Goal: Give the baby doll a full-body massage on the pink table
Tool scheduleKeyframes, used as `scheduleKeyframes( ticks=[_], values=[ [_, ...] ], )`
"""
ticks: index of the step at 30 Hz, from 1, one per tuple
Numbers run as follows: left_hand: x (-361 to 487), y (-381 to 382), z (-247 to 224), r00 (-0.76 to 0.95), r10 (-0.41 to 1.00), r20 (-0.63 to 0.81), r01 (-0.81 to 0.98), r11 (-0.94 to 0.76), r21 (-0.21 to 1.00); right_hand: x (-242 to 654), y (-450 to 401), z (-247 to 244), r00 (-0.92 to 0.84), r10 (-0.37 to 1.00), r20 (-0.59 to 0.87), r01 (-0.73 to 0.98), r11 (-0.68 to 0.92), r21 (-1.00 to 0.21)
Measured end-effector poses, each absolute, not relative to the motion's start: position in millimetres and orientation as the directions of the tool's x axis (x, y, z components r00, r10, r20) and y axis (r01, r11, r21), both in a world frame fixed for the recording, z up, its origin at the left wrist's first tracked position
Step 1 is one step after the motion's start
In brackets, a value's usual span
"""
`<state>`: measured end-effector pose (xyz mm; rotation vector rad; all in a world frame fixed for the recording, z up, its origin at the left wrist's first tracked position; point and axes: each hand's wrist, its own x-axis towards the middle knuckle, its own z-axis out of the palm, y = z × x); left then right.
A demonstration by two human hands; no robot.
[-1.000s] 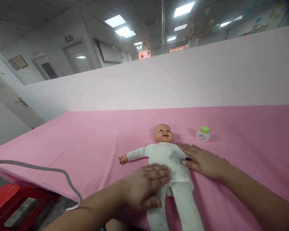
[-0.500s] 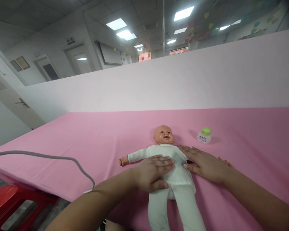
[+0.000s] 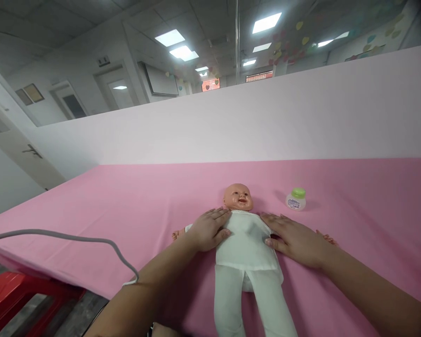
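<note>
Doll [image 3: 247, 248] lies face-up on the table [image 3: 126, 201] between left fingers [image 3: 218, 215] and right fingers [image 3: 275, 221], all extended, grasping nothing; the left ones have moved from its middle to its shoulder, so its upper body is now flanked on both sides.

Left hand [image 3: 209, 230]: bare, palm down, fingers extended and close together, thumb set apart, pointing inward. Right hand [image 3: 296, 239]: same pose, mirrored, well apart from the left. Both wrists near straight. Left forearm [image 3: 150, 281] and right forearm [image 3: 375, 288] converge from the near side of the tabletop [image 3: 87, 201], fingertips directed inward and toward its far edge.
</note>
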<state>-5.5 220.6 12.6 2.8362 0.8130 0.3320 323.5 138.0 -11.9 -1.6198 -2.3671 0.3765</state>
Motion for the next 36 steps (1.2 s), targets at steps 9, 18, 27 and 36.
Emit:
scheduleKeyframes(
  ticks=[9, 18, 27, 36],
  values=[
    [-18.2, 211.7, 7.7, 0.734, 0.665, 0.138, 0.635, -0.744, 0.208, 291.7, 90.2, 26.9, -0.654, 0.719, 0.236, 0.591, 0.680, -0.434],
    [-16.0, 208.8, 9.1, 0.724, 0.674, 0.145, 0.644, -0.736, 0.207, 268.4, 80.3, 28.6, -0.790, 0.589, 0.169, 0.447, 0.742, -0.500],
    [-15.1, 210.4, 5.1, 0.730, 0.669, 0.141, 0.644, -0.742, 0.188, 284.8, 122.5, 0.7, -0.607, 0.780, 0.152, 0.689, 0.612, -0.388],
    [-14.7, 208.9, 7.1, 0.721, 0.681, 0.128, 0.656, -0.731, 0.190, 292.7, 134.3, -1.6, -0.390, 0.918, 0.075, 0.853, 0.391, -0.345]
  ],
)
